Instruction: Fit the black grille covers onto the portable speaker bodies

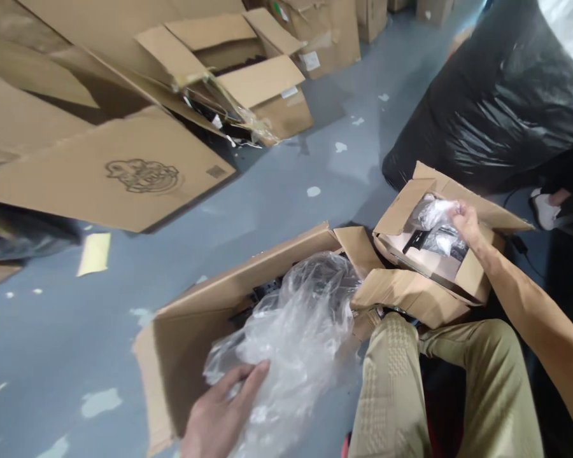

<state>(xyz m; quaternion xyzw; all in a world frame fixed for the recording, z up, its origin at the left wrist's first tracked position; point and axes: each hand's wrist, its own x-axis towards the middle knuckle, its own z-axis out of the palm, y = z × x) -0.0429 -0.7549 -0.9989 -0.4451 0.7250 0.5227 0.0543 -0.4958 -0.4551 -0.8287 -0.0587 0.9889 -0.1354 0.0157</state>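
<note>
Over the small carton (403,207) — right hand (465,222) pinching a clear bag (430,214), apparently mid-handling; left hand (224,407) half-curled against loose plastic (286,331) — hold unclear. Any lift calls for firm pinching.

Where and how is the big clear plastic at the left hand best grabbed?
I'd pinch the plastic by its loose folds, from the left, where the left hand is: the plastic looks limp and bunched, with no firm handle showing.

Clear plastic (291,318) crumpled over long carton (239,283); small wrap (432,214) bunched.
</note>
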